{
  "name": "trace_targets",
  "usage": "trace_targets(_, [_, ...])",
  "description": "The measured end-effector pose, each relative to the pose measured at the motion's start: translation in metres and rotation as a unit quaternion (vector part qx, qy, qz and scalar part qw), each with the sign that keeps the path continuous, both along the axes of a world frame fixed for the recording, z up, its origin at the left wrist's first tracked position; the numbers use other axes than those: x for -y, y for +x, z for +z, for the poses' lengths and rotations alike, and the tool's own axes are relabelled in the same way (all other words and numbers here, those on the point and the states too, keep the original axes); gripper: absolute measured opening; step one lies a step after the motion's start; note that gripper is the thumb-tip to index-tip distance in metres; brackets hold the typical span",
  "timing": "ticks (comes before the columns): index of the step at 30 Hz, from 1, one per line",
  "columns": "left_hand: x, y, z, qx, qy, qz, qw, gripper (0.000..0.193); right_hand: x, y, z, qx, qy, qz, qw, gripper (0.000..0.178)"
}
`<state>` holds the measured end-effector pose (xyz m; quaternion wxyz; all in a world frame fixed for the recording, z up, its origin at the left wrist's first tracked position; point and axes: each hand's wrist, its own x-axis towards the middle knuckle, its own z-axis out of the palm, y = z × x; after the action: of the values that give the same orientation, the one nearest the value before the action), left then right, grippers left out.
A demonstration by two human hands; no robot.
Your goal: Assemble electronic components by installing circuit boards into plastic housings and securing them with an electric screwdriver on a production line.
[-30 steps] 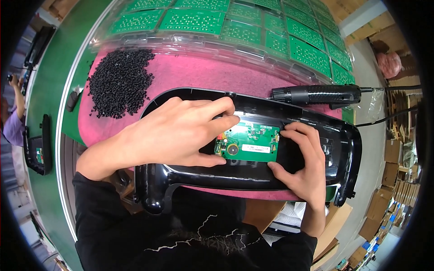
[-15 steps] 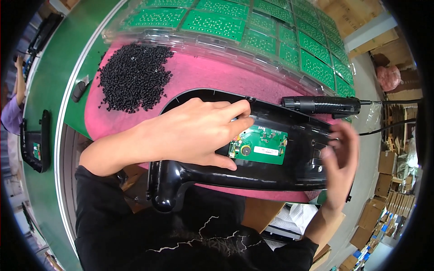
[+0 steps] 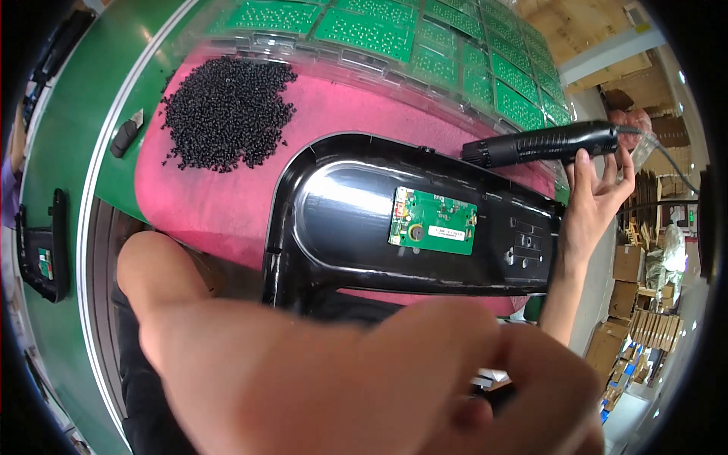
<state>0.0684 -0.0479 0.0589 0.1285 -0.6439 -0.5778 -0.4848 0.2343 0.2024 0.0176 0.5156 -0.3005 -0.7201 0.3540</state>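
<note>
My right hand (image 3: 593,208) grips a black electric screwdriver (image 3: 542,144) near its cord end, thumb and fingers pressed to its underside. The screwdriver lies crosswise over the far right edge of a long black plastic housing (image 3: 345,262). Inside the housing sits a green circuit board (image 3: 434,220) with a white label and a small round part. My left hand (image 3: 447,371) is very near the camera, large and blurred. Its fingers look curled in, and whatever they may hold is hidden. The near left of the housing is covered by my left arm.
A heap of small black screws (image 3: 227,114) lies on the pink mat (image 3: 197,205). Clear trays of green circuit boards (image 3: 364,34) stand behind. A small black object (image 3: 127,136) is on the green bench at left, near another black housing (image 3: 44,250). The screwdriver's cord trails right.
My left hand has left the circuit board and come up toward the camera. My right hand has gone from the housing's right end to the screwdriver, whose cord end is now raised.
</note>
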Motion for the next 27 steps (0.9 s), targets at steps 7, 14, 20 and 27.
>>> trace_targets(7, [0.025, -0.061, 0.007, -0.055, 0.026, -0.146, 0.987, 0.028, 0.012, -0.042, -0.002, -0.044, -0.224, 0.203, 0.952, 0.051])
trace_targets(14, [0.046, -0.061, 0.021, -0.133, 0.034, -0.255, 0.957, 0.035, 0.024, -0.052, -0.002, -0.278, -0.298, 0.267, 0.873, 0.035])
trace_targets(20, [-0.022, -0.026, -0.005, -0.007, 0.050, -0.029, 0.998, 0.019, 0.046, -0.035, 0.037, -0.400, -0.286, 0.409, 0.769, 0.026])
trace_targets(27, [-0.086, -0.072, -0.040, 0.223, -0.366, -0.430, 0.795, 0.027, 0.067, -0.029, 0.031, -0.412, -0.240, 0.497, 0.725, 0.018])
